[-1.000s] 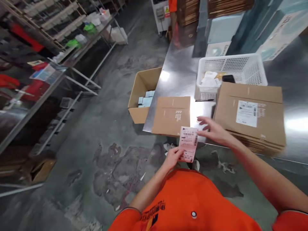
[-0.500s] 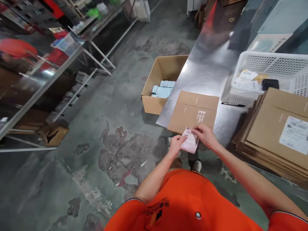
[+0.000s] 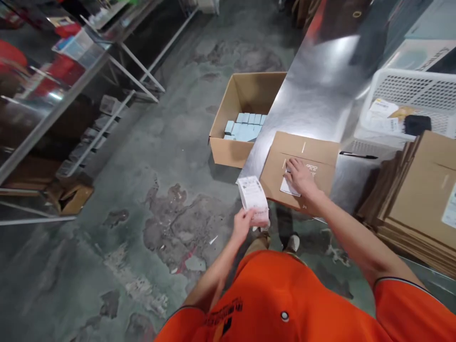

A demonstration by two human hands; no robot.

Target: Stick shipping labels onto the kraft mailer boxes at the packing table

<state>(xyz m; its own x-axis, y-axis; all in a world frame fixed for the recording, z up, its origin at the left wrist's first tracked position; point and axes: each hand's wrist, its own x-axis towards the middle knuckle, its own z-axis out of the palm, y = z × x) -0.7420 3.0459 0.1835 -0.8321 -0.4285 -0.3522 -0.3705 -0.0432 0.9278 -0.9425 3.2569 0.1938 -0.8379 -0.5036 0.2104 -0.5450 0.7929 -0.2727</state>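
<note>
My left hand [image 3: 242, 225] pinches a curling strip of printed white labels [image 3: 253, 194] with a pinkish underside, over the floor at the table's near edge. Flat on the metal table lies a folded cardboard carton [image 3: 281, 147] with white lettering. My right hand [image 3: 302, 179] rests on that carton, its fingers laid over a white label [image 3: 289, 187] on the cardboard. Part of the label is covered by the fingers.
To the right stand a stack of flat cartons [image 3: 409, 190] and a white basket [image 3: 399, 92] holding papers and a black item. A pen [image 3: 358, 155] lies between. An open cardboard box [image 3: 231, 151] with light-blue boxes stands on the floor. Metal workbenches [image 3: 53, 118] are at left.
My right hand has moved from the labels onto the carton, where a white label now lies. My left hand has shifted left and down slightly, with the label strip unfurled. The view has shifted.
</note>
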